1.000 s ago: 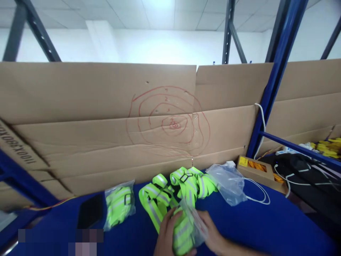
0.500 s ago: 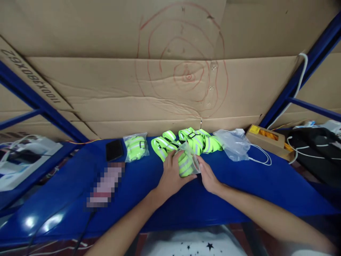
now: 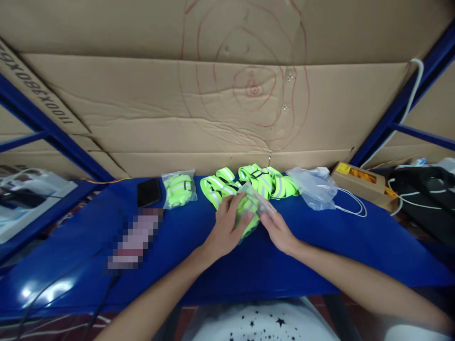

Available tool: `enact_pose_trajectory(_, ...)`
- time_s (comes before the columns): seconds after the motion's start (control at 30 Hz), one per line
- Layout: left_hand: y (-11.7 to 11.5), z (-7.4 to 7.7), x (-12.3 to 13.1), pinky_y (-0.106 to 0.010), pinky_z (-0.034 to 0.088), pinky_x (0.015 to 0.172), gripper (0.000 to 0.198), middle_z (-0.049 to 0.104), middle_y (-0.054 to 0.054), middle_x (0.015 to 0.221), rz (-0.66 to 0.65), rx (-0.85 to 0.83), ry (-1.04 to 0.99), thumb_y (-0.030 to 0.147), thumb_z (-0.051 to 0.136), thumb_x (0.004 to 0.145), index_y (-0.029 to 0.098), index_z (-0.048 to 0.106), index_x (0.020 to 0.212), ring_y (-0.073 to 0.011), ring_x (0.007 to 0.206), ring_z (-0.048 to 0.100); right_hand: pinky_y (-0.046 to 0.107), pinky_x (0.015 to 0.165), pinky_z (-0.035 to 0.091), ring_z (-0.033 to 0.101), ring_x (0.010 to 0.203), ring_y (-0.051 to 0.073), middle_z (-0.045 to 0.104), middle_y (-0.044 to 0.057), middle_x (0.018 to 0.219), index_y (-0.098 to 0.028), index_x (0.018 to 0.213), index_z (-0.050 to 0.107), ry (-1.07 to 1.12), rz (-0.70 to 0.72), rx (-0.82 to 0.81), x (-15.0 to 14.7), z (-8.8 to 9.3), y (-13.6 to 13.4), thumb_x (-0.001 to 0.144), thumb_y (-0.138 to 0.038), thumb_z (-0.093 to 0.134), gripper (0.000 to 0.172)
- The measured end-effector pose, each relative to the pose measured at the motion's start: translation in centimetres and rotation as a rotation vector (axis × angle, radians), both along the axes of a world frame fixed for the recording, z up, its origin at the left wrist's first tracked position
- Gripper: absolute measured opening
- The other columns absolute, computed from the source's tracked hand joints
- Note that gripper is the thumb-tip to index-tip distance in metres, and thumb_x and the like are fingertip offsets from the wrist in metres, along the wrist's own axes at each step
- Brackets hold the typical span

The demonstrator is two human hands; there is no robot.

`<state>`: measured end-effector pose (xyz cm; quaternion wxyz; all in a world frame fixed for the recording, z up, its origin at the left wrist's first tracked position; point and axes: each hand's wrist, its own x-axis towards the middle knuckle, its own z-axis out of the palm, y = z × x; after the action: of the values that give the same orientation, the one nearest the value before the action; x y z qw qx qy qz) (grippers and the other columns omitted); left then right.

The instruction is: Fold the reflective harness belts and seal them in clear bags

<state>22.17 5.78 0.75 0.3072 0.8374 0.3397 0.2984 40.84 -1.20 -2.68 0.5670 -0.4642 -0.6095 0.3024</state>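
Between my two hands is a clear plastic bag (image 3: 250, 204) with a folded neon-green reflective strap inside. My left hand (image 3: 227, 225) grips the bag's left side, thumb across its front. My right hand (image 3: 279, 230) pinches the bag's upper right edge, where a pale strip shows. Just behind lie loose neon-green reflective straps (image 3: 280, 185) with grey bands and a black buckle. Left of them rests another bagged green strap (image 3: 178, 190), packed flat. A crumpled clear plastic bag (image 3: 316, 187) lies to the right of the loose straps.
A black flat device (image 3: 149, 192) and a blurred-out phone-like object (image 3: 135, 241) with a cable lie at left on the blue table (image 3: 313, 265). An open cardboard box (image 3: 362, 182) with orange items stands at right, near a white cable (image 3: 355, 201). Cardboard (image 3: 142, 104) walls the back.
The bag in my hands has turned, its edge strip now slanting down to the right. My left thumb has moved from below the bag onto its front. The camera view has shifted slightly.
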Motion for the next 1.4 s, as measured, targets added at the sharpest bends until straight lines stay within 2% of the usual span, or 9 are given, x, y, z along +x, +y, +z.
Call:
enact_pose_trajectory(0.17,0.5,0.7,-0.3,-0.040,0.044,0.109,0.048,0.062,-0.012,0.131,-0.007,0.036,-0.175,0.046,0.055,0.102,0.021,0.051,0.143,-0.0241,0.122,0.059,0.040,0.120,0.043,0.056,0.141,0.025,0.057,0.010,0.153,-0.023,0.155,0.051,-0.113,-0.025,0.011,-0.2,1.0,-0.5,0.107,-0.049,0.048,0.054)
enact_pose_trajectory(0.3,0.6,1.8,-0.5,-0.026,0.048,0.074,0.069,0.068,-0.002,0.097,-0.008,-0.262,-0.304,0.049,0.075,0.088,0.019,0.049,0.144,-0.0157,0.082,0.061,0.039,0.114,0.047,0.063,0.131,0.024,0.068,0.008,0.140,-0.023,0.136,0.068,-0.101,-0.006,-0.008,0.1,2.8,-0.5,0.107,-0.049,0.048,0.044)
enact_pose_trajectory(0.5,0.7,1.7,0.1,-0.025,0.046,0.083,0.046,0.073,-0.003,0.093,-0.025,-0.738,-0.449,0.050,0.087,0.076,0.013,0.076,0.102,-0.0151,0.087,0.062,0.029,0.081,0.057,0.070,0.087,0.016,0.076,0.004,0.099,-0.019,0.110,0.073,0.308,-0.009,-0.323,2.2,3.1,0.8,0.081,-0.053,0.083,0.045)
enact_pose_trajectory(0.8,1.3,0.1,0.9,-0.033,0.055,0.086,0.046,0.079,-0.011,0.107,-0.130,-1.170,-0.539,0.055,0.081,0.082,0.015,0.080,0.106,-0.0230,0.096,0.071,0.026,0.063,0.056,0.067,0.064,0.014,0.073,0.003,0.073,-0.017,0.082,0.073,0.288,-0.094,-0.344,4.6,2.2,0.3,0.082,-0.062,0.078,0.045)
enact_pose_trajectory(0.93,0.9,-0.3,1.1,-0.032,0.054,0.089,0.037,0.080,-0.008,0.107,-0.064,-1.028,-0.502,0.049,0.078,0.086,0.017,0.081,0.105,-0.0212,0.097,0.072,0.028,0.057,0.054,0.064,0.058,0.014,0.074,0.003,0.073,-0.018,0.088,0.075,0.082,-0.099,-0.283,5.3,1.9,-0.2,0.086,-0.061,0.075,0.043)
enact_pose_trajectory(1.07,0.8,-0.4,1.1,-0.035,0.048,0.108,0.033,0.078,-0.007,0.118,-0.109,-0.727,-0.411,0.047,0.068,0.094,0.019,0.082,0.102,-0.0234,0.118,0.068,0.030,0.075,0.056,0.071,0.082,0.018,0.077,0.004,0.093,-0.021,0.107,0.074,0.004,-0.139,-0.181,5.6,2.0,-0.6,0.091,-0.055,0.072,0.037)
enact_pose_trajectory(1.13,0.6,-0.4,1.0,-0.035,0.046,0.110,0.033,0.079,-0.006,0.117,-0.165,-0.671,-0.347,0.047,0.065,0.096,0.020,0.082,0.102,-0.0229,0.119,0.067,0.030,0.080,0.055,0.070,0.086,0.018,0.076,0.004,0.092,-0.021,0.097,0.076,-0.051,-0.123,-0.174,5.8,2.5,-0.8,0.096,-0.055,0.066,0.035)
enact_pose_trajectory(1.23,0.0,-0.4,1.1,-0.034,0.051,0.099,0.037,0.080,-0.006,0.109,-0.283,-0.826,-0.229,0.051,0.065,0.095,0.021,0.082,0.108,-0.0228,0.108,0.071,0.027,0.065,0.050,0.063,0.064,0.014,0.068,0.000,0.069,-0.020,0.088,0.075,-0.055,0.099,-0.312,6.0,3.4,-0.9,0.096,-0.057,0.063,0.040)
enact_pose_trajectory(1.4,-1.1,-0.2,1.3,-0.031,0.052,0.081,0.041,0.081,-0.006,0.096,-0.328,-0.990,-0.122,0.056,0.071,0.088,0.019,0.082,0.098,-0.0219,0.089,0.071,0.023,0.061,0.047,0.063,0.067,0.011,0.069,-0.001,0.077,-0.019,0.103,0.069,-0.077,0.398,-0.412,5.3,3.4,-1.2,0.090,-0.046,0.071,0.030)
